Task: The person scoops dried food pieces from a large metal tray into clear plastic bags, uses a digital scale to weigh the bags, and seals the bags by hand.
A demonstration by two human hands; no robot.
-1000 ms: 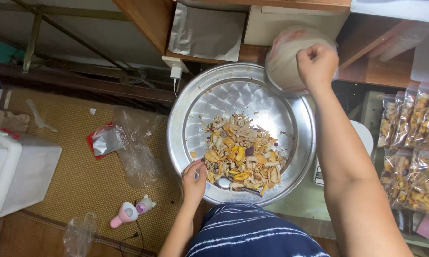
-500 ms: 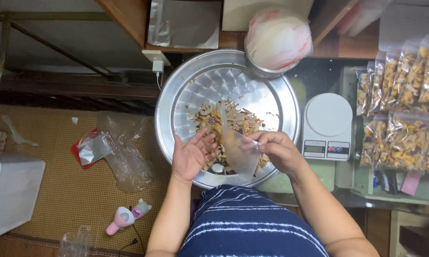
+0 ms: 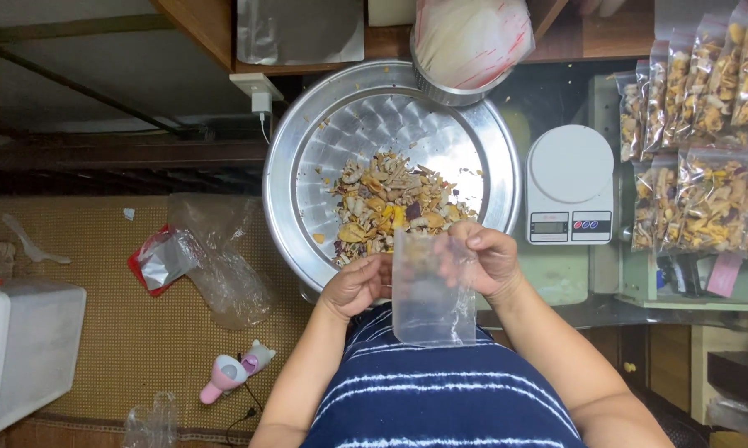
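Both hands, left hand (image 3: 356,286) and right hand (image 3: 479,259), pinch an empty clear bag (image 3: 428,290) with fingers clamped on its top; mixed chips (image 3: 391,207) wait in the round tray (image 3: 308,149), filled bags (image 3: 706,133) stacked nearby.

The clear bag (image 3: 428,290) blurs the near rim of the metal tray (image 3: 308,108); the packed snack bags (image 3: 706,141) run off the right edge.

I'm pinching an empty clear bag (image 3: 428,290) between both hands (image 3: 415,274) at six o'clock. Filled clear snack bags (image 3: 706,133) stack at three o'clock. A silver pouch (image 3: 299,29) lies at eleven, a red-and-silver wrapper (image 3: 162,260) at nine. The scale's small screen (image 3: 548,226) sits right of centre.
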